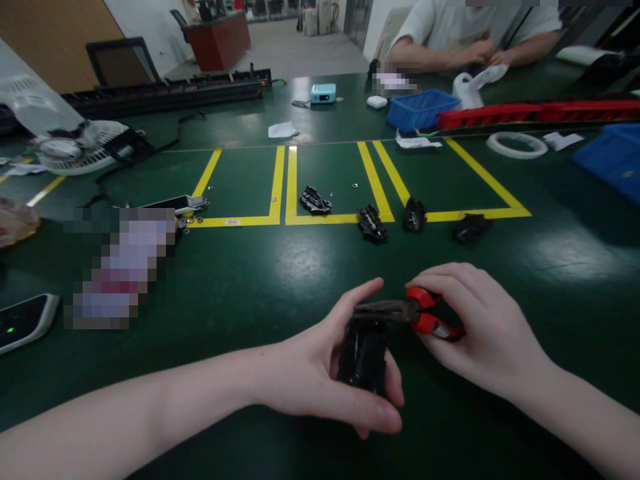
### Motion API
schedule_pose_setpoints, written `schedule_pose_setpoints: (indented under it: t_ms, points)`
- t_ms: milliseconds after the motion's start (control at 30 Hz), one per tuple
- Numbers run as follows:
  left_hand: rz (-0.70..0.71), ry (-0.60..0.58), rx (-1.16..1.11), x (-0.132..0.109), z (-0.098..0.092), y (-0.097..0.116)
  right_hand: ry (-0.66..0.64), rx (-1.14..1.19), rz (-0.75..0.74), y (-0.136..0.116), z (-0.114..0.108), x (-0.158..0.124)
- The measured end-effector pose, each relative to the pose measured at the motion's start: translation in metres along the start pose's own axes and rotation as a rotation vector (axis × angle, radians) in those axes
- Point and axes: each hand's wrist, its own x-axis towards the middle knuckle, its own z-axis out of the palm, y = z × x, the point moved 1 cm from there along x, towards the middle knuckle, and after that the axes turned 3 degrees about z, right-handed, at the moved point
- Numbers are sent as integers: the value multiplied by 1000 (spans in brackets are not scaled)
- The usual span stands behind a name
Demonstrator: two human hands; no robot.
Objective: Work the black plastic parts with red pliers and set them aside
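My left hand (325, 367) is wrapped round a small black plastic part (363, 357), held just above the green table (250, 293). My right hand (480, 327) grips red-handled pliers (425, 313), whose dark jaws reach left onto the top of the black part. Several similar black parts lie beyond, near the yellow tape lines: one (315, 200) inside a marked box, another (373, 223) on a line, a third (415, 215) and one more (471, 228) to the right.
A blurred packet (123, 267) and a phone-like device (23, 321) lie at left, a white fan (75, 150) behind them. Blue bins (420, 110) (613, 160), a red tray (540, 112) and a tape roll (517, 144) sit far right. Another person (475, 33) works across the table.
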Motion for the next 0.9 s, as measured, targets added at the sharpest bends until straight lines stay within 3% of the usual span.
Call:
schedule_pose_setpoints:
  t_ms: [200,400,900]
  points:
    - [-6,60,24,1,2,-1,80,68,3,3,-3,2]
    - [33,19,64,-1,0,0,54,16,-101,-3,-4,-2]
    - [17,40,94,-1,2,5,13,-11,-88,-3,-3,-3]
